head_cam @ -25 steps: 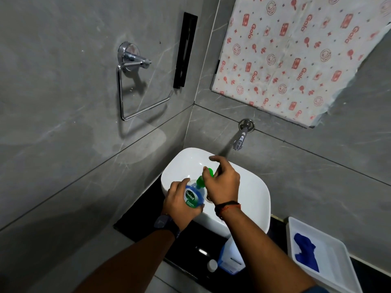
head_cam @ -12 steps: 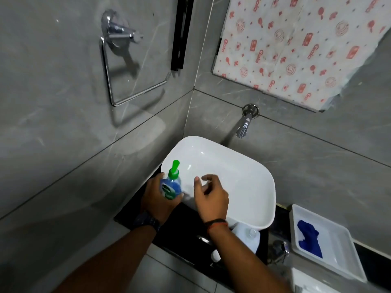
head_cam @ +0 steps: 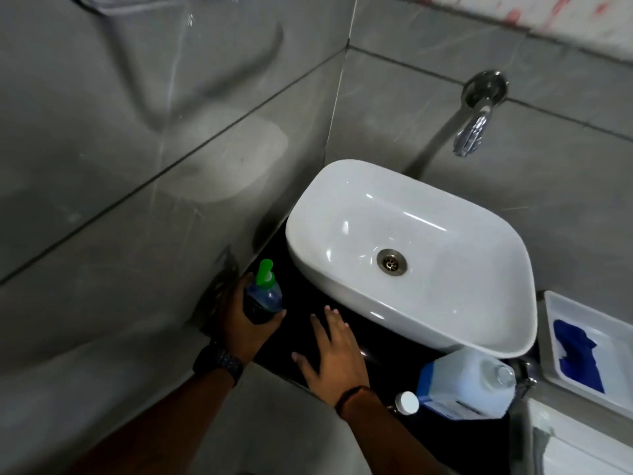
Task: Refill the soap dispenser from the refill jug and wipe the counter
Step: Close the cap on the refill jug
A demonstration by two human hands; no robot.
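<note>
Now left hand (head_cam: 239, 323) grip clenches upright dispenser (head_cam: 263, 296), pump pointing up; right hand (head_cam: 334, 351) released.

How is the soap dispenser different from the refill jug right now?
The soap dispenser is small, blue-tinted, topped with a green pump and gripped by the left hand; the refill jug is bigger, white-translucent and untouched. The dispenser is left of the sink; the jug sits by the sink's front-right corner. Both are over the black counter.
</note>
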